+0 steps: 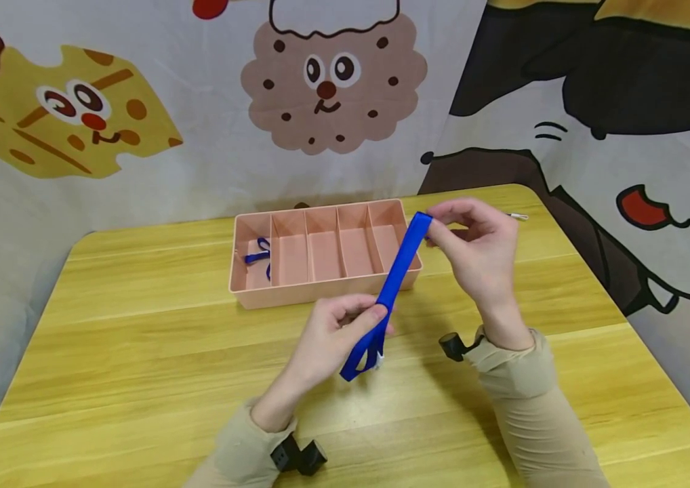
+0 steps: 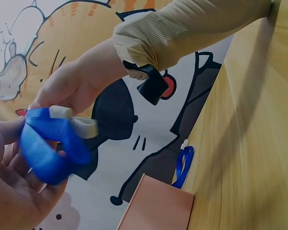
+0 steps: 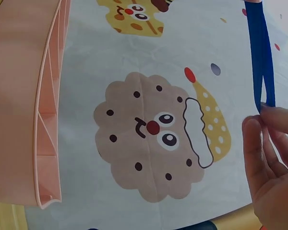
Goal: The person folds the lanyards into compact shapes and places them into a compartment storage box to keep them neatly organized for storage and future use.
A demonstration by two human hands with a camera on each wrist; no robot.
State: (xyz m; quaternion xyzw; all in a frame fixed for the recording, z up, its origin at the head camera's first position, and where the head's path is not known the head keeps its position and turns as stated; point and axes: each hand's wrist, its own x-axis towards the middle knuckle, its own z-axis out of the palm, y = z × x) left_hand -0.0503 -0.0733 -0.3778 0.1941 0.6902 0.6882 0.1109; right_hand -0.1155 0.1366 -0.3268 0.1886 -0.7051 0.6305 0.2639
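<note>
A flat blue lanyard (image 1: 404, 261) is stretched on a slant between the two hands, above the table. My left hand (image 1: 335, 335) grips its lower part between thumb and fingers, and a loop with a pale end piece (image 2: 84, 127) hangs below. The folded upper end is pinched by the thumb and fingertips of my right hand (image 1: 484, 247). Behind the lanyard stands a pink divided box (image 1: 327, 288). In its leftmost compartment lies another blue lanyard (image 1: 257, 257), loosely looped. The other compartments show bare pink floors.
Beyond the right hand, a pale clip (image 1: 518, 216) lies near the table's back right; the left wrist view shows a blue lanyard (image 2: 184, 165) beside the box there. The wooden table (image 1: 137, 352) meets a cartoon-printed cloth (image 1: 198, 183) at its back. Each wrist wears a small black camera.
</note>
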